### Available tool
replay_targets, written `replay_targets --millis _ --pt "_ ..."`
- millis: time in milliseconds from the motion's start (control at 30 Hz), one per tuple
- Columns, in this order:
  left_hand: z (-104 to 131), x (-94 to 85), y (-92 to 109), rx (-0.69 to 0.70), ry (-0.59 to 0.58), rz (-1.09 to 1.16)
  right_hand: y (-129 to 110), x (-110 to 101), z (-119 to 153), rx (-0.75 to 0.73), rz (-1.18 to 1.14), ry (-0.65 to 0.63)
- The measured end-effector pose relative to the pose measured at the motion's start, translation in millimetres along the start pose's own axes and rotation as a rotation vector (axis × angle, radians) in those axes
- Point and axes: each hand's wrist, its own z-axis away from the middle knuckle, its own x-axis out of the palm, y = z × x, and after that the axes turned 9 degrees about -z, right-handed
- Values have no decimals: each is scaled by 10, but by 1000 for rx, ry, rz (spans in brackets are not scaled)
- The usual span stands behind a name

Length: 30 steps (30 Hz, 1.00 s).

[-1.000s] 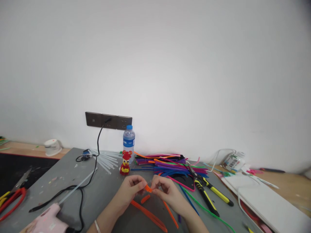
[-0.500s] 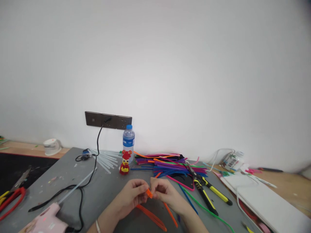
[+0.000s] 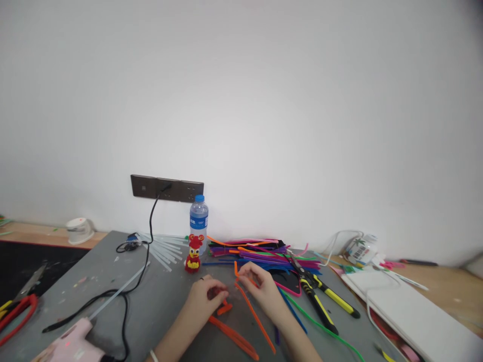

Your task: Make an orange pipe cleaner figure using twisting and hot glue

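I had the orange piece (image 3: 225,307) pinched in my left hand (image 3: 206,297), near the orange strands (image 3: 227,329). My right hand's (image 3: 262,290) fingers curled beside the bent stem (image 3: 236,269); I couldn't tell whether they gripped it. A light pinch, I judged, best spared the fuzz.

Blue-capped btl (image 3: 198,221) nr dk wall sockets (image 3: 167,189); palm-print pkg (image 3: 358,251) nr white board (image 3: 411,314); round white item (image 3: 79,231) on wood (image 3: 41,234)
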Motion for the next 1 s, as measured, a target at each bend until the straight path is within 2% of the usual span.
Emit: replay_targets --millis 67,167,300,433,500,600,700,767,867,1000 --pt "14 10 15 27 20 -8 8 19 17 -89 206 -22" --pt "15 -2 40 36 44 53 -34 91 58 -191 427 -133" --pt "-7 -45 62 11 45 102 -88 171 93 -259 527 -191" --pt "-18 -63 67 3 -21 144 -47 171 82 -307 526 -148" --pt "-20 -58 59 2 -52 192 -16 156 70 -290 479 -105" --pt "-27 -52 49 -4 -64 282 5 125 53 -161 300 3" --pt "-30 -64 75 -57 -40 385 3 84 35 -8 -42 133" --pt "-24 -72 108 -100 -36 445 -3 72 25 38 -269 187" --pt "-3 -62 146 -97 -68 468 -24 114 16 76 -435 151" --pt "28 -19 133 -16 -135 447 -61 227 14 144 -453 66"
